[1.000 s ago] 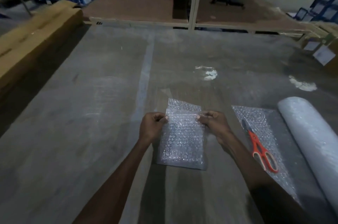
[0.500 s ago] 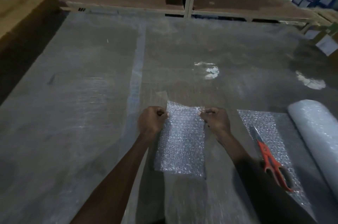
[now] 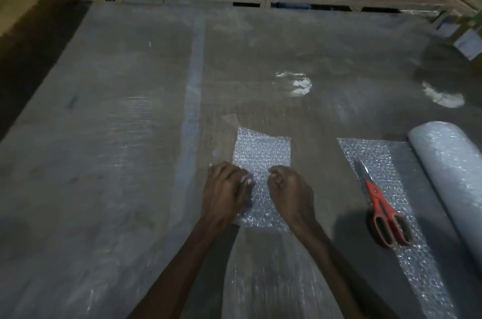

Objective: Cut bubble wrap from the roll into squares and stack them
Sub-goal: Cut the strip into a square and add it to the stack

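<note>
Bubble wrap roll and its unrolled sheet run off frame

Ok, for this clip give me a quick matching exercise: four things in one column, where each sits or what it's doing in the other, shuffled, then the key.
1. scissors
2. bubble wrap roll
3. cut square
4. left hand

A. far right, partly unrolled
B. flat on the table, under both hands
C. lying on the unrolled sheet
D. resting on the square's left edge

Pairs: 1-C, 2-A, 3-B, 4-D
</note>
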`<move>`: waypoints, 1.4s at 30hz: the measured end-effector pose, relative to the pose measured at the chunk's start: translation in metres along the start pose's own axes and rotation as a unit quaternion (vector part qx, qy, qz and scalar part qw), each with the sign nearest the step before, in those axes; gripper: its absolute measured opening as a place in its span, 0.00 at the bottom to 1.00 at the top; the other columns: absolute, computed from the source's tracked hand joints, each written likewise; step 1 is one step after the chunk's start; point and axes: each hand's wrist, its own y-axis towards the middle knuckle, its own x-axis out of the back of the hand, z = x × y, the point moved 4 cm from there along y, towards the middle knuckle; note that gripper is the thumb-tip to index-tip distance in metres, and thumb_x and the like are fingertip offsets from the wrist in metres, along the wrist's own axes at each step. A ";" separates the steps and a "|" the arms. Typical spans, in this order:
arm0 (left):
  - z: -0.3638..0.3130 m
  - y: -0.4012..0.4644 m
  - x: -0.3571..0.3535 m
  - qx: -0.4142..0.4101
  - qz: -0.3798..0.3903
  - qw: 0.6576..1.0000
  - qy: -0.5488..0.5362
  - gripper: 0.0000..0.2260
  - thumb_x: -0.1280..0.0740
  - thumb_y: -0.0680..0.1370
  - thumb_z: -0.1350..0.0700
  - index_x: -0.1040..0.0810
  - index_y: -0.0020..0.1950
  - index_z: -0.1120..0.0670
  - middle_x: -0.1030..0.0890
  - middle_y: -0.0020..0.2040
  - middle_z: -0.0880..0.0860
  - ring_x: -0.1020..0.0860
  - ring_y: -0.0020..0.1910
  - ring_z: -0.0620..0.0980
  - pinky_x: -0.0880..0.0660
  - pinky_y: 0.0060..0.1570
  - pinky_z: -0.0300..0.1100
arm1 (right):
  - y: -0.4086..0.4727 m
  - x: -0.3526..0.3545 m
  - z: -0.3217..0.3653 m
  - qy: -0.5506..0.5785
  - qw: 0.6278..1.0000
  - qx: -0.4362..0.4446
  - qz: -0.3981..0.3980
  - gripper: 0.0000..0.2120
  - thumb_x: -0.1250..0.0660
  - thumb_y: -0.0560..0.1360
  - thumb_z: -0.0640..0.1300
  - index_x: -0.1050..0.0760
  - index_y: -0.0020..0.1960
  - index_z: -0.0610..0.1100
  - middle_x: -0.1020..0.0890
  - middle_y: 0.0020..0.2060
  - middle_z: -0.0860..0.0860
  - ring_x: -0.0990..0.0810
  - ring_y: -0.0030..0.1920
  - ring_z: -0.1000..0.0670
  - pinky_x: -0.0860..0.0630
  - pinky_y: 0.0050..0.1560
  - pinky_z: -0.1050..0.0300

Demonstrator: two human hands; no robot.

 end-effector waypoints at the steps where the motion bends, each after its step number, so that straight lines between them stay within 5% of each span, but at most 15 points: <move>1: -0.002 -0.004 -0.002 -0.003 0.013 1.000 0.002 0.11 0.38 0.80 0.50 0.17 0.54 0.52 0.17 0.54 0.50 0.24 0.58 0.54 0.29 0.60 0.59 | -0.009 -0.006 0.004 -0.020 1.000 0.019 0.002 0.10 0.33 0.78 0.45 0.18 0.58 0.48 0.15 0.52 0.50 0.16 0.49 0.46 0.20 0.49 0.51; 9: -0.009 -0.029 -0.006 -0.029 0.101 0.989 0.108 0.19 0.46 0.82 0.48 0.23 0.68 0.51 0.26 0.71 0.52 0.37 0.76 0.58 0.48 0.73 0.67 | -0.055 -0.036 0.006 -0.107 0.980 0.164 -0.044 0.20 0.42 0.80 0.45 0.21 0.64 0.37 0.19 0.64 0.40 0.20 0.64 0.42 0.25 0.66 0.50; 14: 0.002 -0.037 0.001 -0.027 0.136 0.981 0.138 0.22 0.48 0.84 0.44 0.31 0.76 0.47 0.34 0.78 0.47 0.45 0.80 0.54 0.57 0.75 0.66 | -0.059 -0.040 -0.017 -0.104 0.982 0.141 0.071 0.28 0.50 0.84 0.55 0.34 0.78 0.42 0.33 0.78 0.46 0.34 0.77 0.46 0.41 0.77 0.43; 21: 0.019 -0.052 0.015 -0.009 0.192 0.973 0.128 0.25 0.54 0.84 0.39 0.43 0.81 0.44 0.47 0.81 0.44 0.59 0.80 0.50 0.64 0.74 0.64 | -0.065 -0.025 -0.038 -0.119 0.978 0.151 0.086 0.31 0.51 0.83 0.61 0.36 0.80 0.45 0.35 0.79 0.48 0.38 0.79 0.48 0.44 0.78 0.42; 25: 0.019 -0.055 0.019 -0.012 0.196 0.971 0.136 0.28 0.57 0.83 0.38 0.44 0.81 0.44 0.48 0.81 0.44 0.61 0.80 0.49 0.64 0.74 0.64 | -0.065 -0.008 -0.030 -0.103 0.972 0.204 0.058 0.27 0.45 0.82 0.57 0.25 0.71 0.40 0.23 0.70 0.45 0.26 0.71 0.44 0.32 0.72 0.41; 29: 0.017 -0.055 0.019 -0.012 0.194 0.971 0.137 0.26 0.56 0.83 0.39 0.43 0.81 0.45 0.46 0.82 0.46 0.60 0.80 0.50 0.65 0.74 0.64 | -0.079 0.011 -0.027 -0.039 0.961 0.273 0.017 0.12 0.33 0.78 0.53 0.19 0.55 0.46 0.16 0.53 0.52 0.17 0.52 0.47 0.20 0.50 0.54; 36: 0.007 -0.054 0.025 -0.030 0.167 0.976 0.137 0.27 0.54 0.83 0.39 0.37 0.79 0.49 0.38 0.80 0.52 0.50 0.80 0.58 0.61 0.73 0.65 | -0.083 0.008 -0.024 -0.056 0.939 0.333 0.061 0.07 0.36 0.81 0.45 0.19 0.52 0.46 0.19 0.49 0.51 0.19 0.48 0.48 0.23 0.47 0.54; 42: -0.016 -0.074 0.041 -0.034 0.173 0.984 -0.004 0.38 0.50 0.75 0.26 0.25 0.71 0.50 0.27 0.73 0.49 0.38 0.77 0.50 0.51 0.76 0.55 | -0.090 0.022 -0.027 -0.025 0.949 0.301 0.086 0.07 0.38 0.81 0.45 0.21 0.51 0.46 0.18 0.45 0.50 0.20 0.45 0.47 0.26 0.44 0.53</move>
